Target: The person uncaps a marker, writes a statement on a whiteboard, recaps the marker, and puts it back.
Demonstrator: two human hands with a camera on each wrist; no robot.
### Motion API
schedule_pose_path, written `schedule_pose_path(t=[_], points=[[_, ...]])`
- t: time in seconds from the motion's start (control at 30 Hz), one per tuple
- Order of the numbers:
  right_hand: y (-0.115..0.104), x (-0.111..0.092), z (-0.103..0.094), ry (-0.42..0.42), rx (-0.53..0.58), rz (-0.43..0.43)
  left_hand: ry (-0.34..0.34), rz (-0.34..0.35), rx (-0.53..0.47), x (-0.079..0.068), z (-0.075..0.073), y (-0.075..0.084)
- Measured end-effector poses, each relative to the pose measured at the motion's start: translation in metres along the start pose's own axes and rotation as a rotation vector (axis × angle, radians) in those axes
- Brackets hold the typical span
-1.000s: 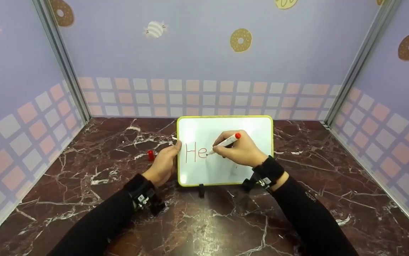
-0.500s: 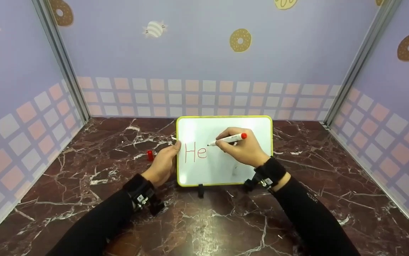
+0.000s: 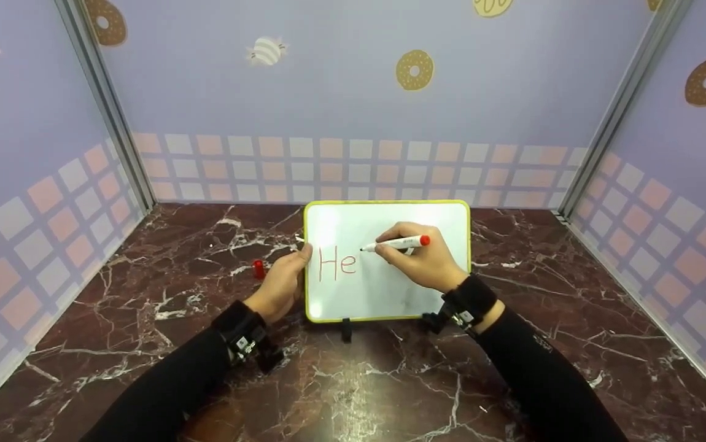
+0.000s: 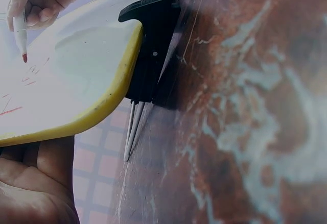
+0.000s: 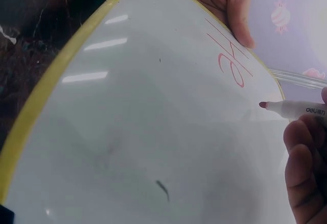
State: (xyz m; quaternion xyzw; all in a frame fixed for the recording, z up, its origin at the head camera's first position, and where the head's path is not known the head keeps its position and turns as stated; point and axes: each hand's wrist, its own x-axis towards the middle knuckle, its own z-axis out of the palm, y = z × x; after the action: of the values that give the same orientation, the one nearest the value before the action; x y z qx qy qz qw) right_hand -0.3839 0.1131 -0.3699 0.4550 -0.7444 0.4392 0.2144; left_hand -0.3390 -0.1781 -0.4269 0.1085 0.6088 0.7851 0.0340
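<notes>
A whiteboard (image 3: 390,294) with a yellow rim leans upright on a black stand (image 4: 153,45). Red letters "He" (image 3: 337,264) are on its left half. My left hand (image 3: 280,285) grips the board's left edge, thumb at the front and fingers behind it. In my right hand (image 3: 423,261) a white marker (image 3: 399,243) with a red end is pinched, its red tip pointing left. That tip is just right of and above the "e"; whether it touches the board I cannot tell. The right wrist view shows the marker (image 5: 296,107) beside the letters.
A red marker cap (image 3: 259,269) stands on the dark marbled table (image 3: 353,393), left of my left hand. Patterned panels (image 3: 353,166) enclose the table at the back and both sides. A stand foot (image 3: 346,329) juts out below the board.
My right hand has moved the marker up and slightly right, from the end of the "e" to a spot above its right side. The left hand keeps its place on the board.
</notes>
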Motion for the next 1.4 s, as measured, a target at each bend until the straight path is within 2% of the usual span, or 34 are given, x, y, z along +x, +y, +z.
schedule_pose_path(t=[0.37,0.93,1.17,1.4], points=[[0.0019,-0.0008,0.0035,0.025,-0.022,-0.046,-0.007,0.0,-0.015,0.0,-0.0001,-0.0007],[0.0052,-0.0012,0.0059,0.039,-0.017,-0.068,0.008,-0.012,-0.048,0.0009,0.0012,-0.0005],[0.0051,-0.0025,0.0058,0.033,0.0,-0.083,-0.023,-0.006,0.016,-0.0007,-0.0007,0.0002],[0.0047,-0.0022,0.0043,0.036,-0.018,-0.084,0.006,-0.005,-0.005,0.0002,0.0005,-0.0005]])
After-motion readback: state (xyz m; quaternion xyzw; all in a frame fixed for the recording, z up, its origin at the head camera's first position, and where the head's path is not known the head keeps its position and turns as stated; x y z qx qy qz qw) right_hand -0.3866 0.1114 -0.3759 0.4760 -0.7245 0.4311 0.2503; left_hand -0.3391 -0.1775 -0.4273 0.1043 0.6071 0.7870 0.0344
